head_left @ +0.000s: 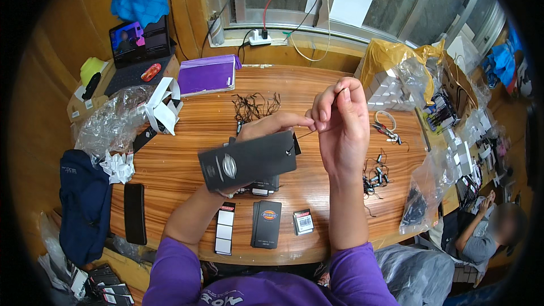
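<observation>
Currently I'm watching the nearer left hand (263,127) holding the flat, black rectangular card tag (258,161), its long axis running sideways; the right hand (343,114), up-right, is pinching a thin black cord (306,134).

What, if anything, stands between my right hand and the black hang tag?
Only the fingers of your left hand and a dark string reach between your right hand and the black hang tag; nothing else visibly intervenes.

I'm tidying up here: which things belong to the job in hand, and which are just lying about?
Apparently in the job:
held black rectangular card tag
thin black cord
tangled black cords
stacked black rectangular cards

Probably lying about:
purple rectangular notebook
open black laptop
navy cloth bundle
</observation>
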{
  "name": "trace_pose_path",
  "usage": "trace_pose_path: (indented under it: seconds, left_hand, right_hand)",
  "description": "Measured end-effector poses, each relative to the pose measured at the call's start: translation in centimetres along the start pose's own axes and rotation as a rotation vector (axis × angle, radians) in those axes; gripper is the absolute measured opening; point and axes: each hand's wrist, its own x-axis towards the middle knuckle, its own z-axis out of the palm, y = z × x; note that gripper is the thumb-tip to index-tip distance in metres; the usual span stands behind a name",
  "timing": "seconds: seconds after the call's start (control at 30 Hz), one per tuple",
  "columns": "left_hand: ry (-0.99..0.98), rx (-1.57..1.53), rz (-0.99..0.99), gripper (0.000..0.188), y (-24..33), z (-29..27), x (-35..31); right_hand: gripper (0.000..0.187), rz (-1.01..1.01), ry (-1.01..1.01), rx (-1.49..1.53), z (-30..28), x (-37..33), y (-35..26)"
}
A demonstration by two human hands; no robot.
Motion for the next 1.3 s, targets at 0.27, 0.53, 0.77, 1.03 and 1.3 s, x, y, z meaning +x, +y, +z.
trace_pose_path:
  seconds: [0.27, 0.53, 0.77, 1.03, 1.3]
  left_hand:
    - [0.046, -0.313, 0.004, 0.013, -1.3, 0.2, -0.1]
    - [-0.036, -0.311, 0.007, 0.047, -1.5, -0.1, -0.3]
    - [-0.070, -0.559, -0.117, 0.029, -0.8, 0.1, 0.0]
    - [-0.278, -0.851, -0.218, 0.026, -1.9, 0.0, 0.1]
    - [-0.355, -0.797, -0.085, 0.058, -3.2, 0.7, 0.2]
  right_hand:
    - [0.011, 0.039, -0.007, 0.092, 0.1, 0.0, 0.1]
    - [0.010, 0.038, 0.088, 0.068, 0.5, -0.2, 0.6]
    - [0.009, 0.001, 0.152, 0.086, 1.2, -0.6, 1.0]
    - [0.010, -0.035, 0.158, 0.085, 0.7, -0.4, 0.2]
    - [0.010, -0.019, 0.134, 0.135, 0.9, -0.5, 0.0]
